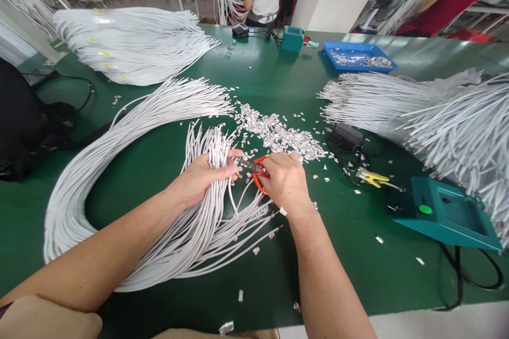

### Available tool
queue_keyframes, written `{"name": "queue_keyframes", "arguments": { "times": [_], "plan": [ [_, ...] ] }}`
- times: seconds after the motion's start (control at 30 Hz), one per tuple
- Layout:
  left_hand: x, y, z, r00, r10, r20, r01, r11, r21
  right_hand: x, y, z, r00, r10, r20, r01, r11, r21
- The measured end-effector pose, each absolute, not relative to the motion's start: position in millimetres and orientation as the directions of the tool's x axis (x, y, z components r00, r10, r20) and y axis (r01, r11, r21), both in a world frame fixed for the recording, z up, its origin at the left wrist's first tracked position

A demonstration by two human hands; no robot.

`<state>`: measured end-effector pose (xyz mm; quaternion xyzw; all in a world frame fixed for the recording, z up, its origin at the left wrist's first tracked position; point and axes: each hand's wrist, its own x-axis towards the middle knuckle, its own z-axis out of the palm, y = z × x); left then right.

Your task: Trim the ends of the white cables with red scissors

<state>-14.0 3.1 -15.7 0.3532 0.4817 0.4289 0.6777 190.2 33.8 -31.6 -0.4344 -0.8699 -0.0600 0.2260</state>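
Observation:
My left hand (pixel 204 177) is closed round a bunch of white cables (pixel 214 190), whose ends stick up above my fingers. The same cables loop round on the left, and a few loose ends lie below my hands. In my right hand (pixel 286 177) is a pair of pliers (pixel 258 169) with red handles, held closely in my fingers. The pliers' metal jaws are at the fingertips of my left hand, beside the bunch. Exactly what the jaws touch is too small to tell. Small silvery-white scraps (pixel 274 135) lie heaped just beyond my hands.
White cable bundles lie at the back left (pixel 131 45) and on the right (pixel 369 98). A blue tray (pixel 338 67) holds more scraps. At right are a teal device (pixel 441 217) with a green button and a yellow clip (pixel 374 178). Two people work beyond the green table (pixel 274 82).

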Motion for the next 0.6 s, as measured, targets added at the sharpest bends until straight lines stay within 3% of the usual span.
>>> {"name": "queue_keyframes", "arguments": {
  "times": [0.23, 0.3, 0.37, 0.47, 0.6],
  "plan": [
    [-15.8, 4.0, -18.6, 0.213, 0.923, -0.321, -0.267, 0.371, 0.890, 191.4, 33.6, -32.0, -0.494, 0.720, 0.487, 0.780, 0.615, -0.118],
    [-15.9, 3.9, -17.4, 0.218, 0.921, -0.322, -0.262, 0.373, 0.890, 190.2, 32.8, -29.6, -0.422, 0.769, 0.480, 0.764, 0.587, -0.268],
    [-15.6, 3.6, -15.4, 0.213, 0.923, -0.321, -0.250, 0.369, 0.895, 187.1, 31.1, -24.7, -0.293, 0.851, 0.435, 0.691, 0.503, -0.519],
    [-14.0, 2.4, -12.4, 0.186, 0.930, -0.317, -0.247, 0.357, 0.901, 179.4, 26.7, -15.0, -0.151, 0.959, 0.240, 0.476, 0.284, -0.833],
    [-9.8, -0.1, -10.6, 0.174, 0.932, -0.317, -0.192, 0.348, 0.918, 165.0, 18.9, -7.9, -0.190, 0.981, -0.034, 0.189, 0.003, -0.982]
  ]
}}
